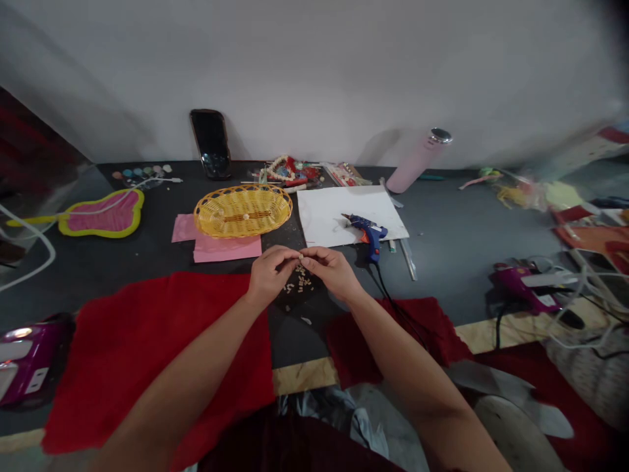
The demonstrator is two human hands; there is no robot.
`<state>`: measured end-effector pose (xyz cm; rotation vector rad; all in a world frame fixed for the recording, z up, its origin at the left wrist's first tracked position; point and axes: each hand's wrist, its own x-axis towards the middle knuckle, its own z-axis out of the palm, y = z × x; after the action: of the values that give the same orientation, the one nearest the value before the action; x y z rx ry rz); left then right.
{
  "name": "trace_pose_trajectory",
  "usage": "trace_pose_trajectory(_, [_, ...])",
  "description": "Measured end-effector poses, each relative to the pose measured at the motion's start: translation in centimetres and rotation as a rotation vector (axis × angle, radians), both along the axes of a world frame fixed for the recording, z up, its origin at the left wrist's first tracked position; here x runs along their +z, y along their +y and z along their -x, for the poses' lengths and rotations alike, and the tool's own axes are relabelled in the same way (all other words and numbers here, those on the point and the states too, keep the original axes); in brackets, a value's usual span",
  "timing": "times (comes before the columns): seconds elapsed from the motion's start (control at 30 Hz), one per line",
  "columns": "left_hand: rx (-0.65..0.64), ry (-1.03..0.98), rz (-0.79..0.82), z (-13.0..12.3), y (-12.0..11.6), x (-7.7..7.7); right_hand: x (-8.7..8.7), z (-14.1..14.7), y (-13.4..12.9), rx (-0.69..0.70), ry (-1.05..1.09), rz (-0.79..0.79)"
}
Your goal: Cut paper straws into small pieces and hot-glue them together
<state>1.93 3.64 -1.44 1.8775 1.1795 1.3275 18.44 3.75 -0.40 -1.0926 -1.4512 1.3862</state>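
My left hand [273,270] and my right hand [330,267] meet fingertip to fingertip above the dark table. Both are closed in a pinch around a tiny pale piece [301,257], mostly covered by the fingers and too small to name. Right below them lies a loose scatter of small cream-coloured bits [301,282]. A blue hot glue gun [371,235] rests on a white board [322,213], to the right beyond my right hand. Beyond my left hand sits a yellow woven basket [236,226], partly over pink sheets [228,250].
Red cloths [162,334] cover the near left and near right. A phone [210,144] leans on the wall, and a pink bottle [415,160] stands at the back. The glue gun's cord [386,288] runs toward my right forearm. Purple devices [525,288] flank both sides.
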Motion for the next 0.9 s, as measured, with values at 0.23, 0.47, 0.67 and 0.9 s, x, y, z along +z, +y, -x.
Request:
trace_pose_trajectory(0.23, [0.013,-0.220,0.217,-0.32,-0.15,-0.23,-0.06,-0.06,-0.07,-0.088,-0.113,-0.134])
trace_pose_trajectory(0.47, [-0.222,-0.676,0.725,-0.41,-0.17,-0.04,0.44,-0.25,-0.45,-0.152,-0.387,-0.584])
trace_pose_trajectory(0.67, [-0.280,-0.786,0.812,-0.58,-0.40,0.17,-0.15,-0.29,-0.41,-0.125,-0.394,-0.661])
trace_pose_trajectory(0.9, [-0.228,-0.756,0.799,-0.44,-0.33,0.09,0.29,-0.02,-0.61,-0.108,-0.369,-0.640])
